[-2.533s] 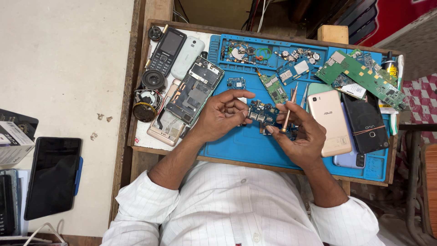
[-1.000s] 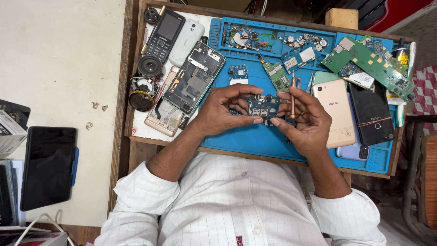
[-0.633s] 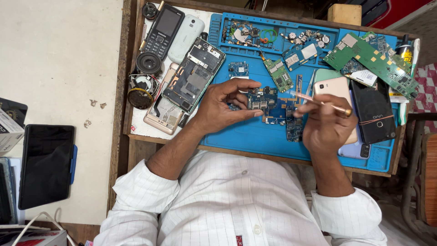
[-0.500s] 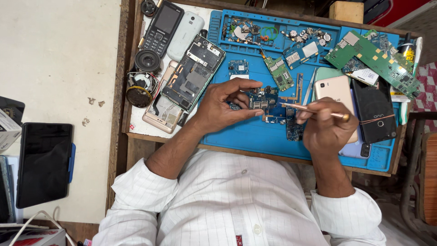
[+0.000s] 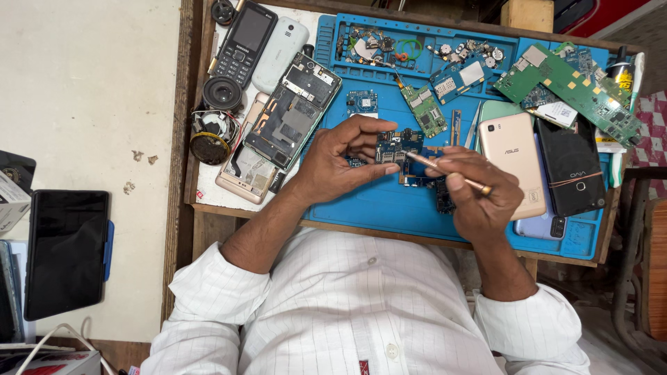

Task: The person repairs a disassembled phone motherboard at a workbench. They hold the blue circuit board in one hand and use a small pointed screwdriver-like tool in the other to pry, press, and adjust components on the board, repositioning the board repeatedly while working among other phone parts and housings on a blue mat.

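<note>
Left hand (image 5: 340, 163) still pinching small blue circuit board (image 5: 394, 144) above blue ridged mat (image 5: 389, 201), right hand (image 5: 479, 191) gripping thin brass-tipped tool (image 5: 448, 173), tool tilted lower vs. before, gold phone (image 5: 511, 163) smooth, rt side.

A small blue phone circuit board (image 5: 394, 146) is sitting slightly raised over the blue mat, while a thin copper-coloured metal tool (image 5: 448, 173) is lying slanted, its tip touching the board.

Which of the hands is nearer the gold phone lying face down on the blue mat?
Right. The right hand sits beside the gold phone, holding a thin tool; the left hand is farther off, holding the small circuit board.
</note>
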Demonstrator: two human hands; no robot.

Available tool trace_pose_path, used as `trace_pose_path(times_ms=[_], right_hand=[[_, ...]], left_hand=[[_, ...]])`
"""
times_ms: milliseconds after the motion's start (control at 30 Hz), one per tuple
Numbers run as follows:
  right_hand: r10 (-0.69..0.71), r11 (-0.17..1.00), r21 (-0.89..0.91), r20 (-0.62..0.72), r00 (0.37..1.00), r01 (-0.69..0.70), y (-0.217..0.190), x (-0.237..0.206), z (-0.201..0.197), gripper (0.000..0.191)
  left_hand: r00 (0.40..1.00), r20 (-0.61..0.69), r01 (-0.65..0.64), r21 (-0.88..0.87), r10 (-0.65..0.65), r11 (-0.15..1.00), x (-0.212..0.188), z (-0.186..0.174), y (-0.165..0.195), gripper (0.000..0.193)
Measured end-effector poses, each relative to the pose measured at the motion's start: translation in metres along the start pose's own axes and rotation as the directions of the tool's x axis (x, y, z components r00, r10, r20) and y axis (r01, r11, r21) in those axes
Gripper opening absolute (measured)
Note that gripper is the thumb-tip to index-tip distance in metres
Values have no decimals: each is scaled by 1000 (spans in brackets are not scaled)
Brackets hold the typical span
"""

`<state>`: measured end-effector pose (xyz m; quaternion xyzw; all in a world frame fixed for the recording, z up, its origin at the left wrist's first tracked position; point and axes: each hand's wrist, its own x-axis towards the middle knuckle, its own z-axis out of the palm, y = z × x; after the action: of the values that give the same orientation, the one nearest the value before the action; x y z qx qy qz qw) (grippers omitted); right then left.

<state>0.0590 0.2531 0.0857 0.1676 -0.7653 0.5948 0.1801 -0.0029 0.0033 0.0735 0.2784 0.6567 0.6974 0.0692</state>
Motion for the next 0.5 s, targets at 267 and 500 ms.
trace_pose_path(times_ms=[267,500], right_hand=[[42,999,-30,-34,999,-43,-2,2,-1,18],[-27,991,-129,39,999,32,-6,-1,5,16]], left_hand=[[1000,10,18,-56,-18,998,0,-1,0,55],[1000,-6,14,-97,-15,995,-1,-1,-1,53]])
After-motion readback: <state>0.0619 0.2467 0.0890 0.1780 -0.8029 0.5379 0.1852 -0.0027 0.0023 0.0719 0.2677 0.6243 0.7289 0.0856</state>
